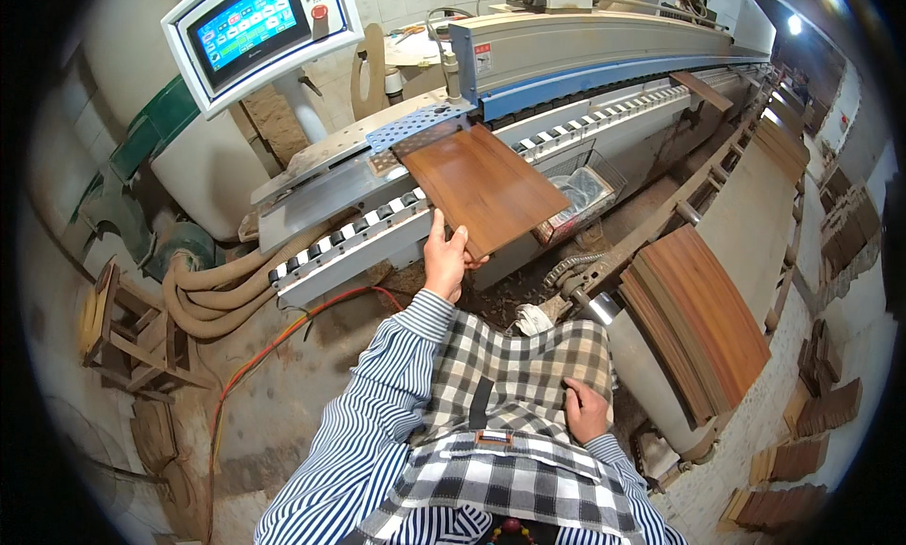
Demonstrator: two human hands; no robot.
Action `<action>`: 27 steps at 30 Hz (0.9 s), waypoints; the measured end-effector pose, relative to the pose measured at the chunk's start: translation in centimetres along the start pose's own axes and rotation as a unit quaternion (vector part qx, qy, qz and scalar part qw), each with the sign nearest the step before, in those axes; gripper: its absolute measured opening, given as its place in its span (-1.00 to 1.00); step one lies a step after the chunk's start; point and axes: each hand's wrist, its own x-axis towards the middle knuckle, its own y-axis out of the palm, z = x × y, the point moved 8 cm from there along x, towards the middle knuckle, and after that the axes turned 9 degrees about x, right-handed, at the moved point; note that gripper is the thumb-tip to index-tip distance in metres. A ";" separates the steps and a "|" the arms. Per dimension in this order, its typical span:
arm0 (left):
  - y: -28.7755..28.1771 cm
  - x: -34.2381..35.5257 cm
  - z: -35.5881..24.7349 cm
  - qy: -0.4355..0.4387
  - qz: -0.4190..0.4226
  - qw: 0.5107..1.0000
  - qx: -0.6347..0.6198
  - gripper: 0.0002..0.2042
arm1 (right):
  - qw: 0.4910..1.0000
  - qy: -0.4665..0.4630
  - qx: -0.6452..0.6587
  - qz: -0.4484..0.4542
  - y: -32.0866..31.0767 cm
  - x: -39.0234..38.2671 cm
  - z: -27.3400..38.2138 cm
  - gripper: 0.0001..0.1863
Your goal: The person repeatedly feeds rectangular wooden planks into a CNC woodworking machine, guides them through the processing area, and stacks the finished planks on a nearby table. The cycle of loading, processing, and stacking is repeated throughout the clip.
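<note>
A brown wood-grain panel [486,191] lies tilted across the machine's roller rail, its far end at the blue perforated plate [415,125]. My left hand [445,260] grips its near left corner, thumb on top and the other fingers partly hidden beneath. Down by my checked apron [528,366], my right hand [587,410] rests loosely curled against the cloth, with nothing visible in it. Right of that hand, a stack of similar panels [698,318] sits on a roller conveyor.
A long machine with a blue-edged beam [604,68] runs away to the right, and another panel [703,90] lies farther along it. At upper left stands a control screen [250,31]. Hoses [226,295], a wooden stool [137,333] and an orange cable [250,361] occupy the left floor.
</note>
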 end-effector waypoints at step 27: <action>30.9 -1.1 12.3 0.124 0.355 0.837 0.398 -0.32 | 0.837 0.226 0.172 -0.467 -28.9 -7.6 -11.9 -0.46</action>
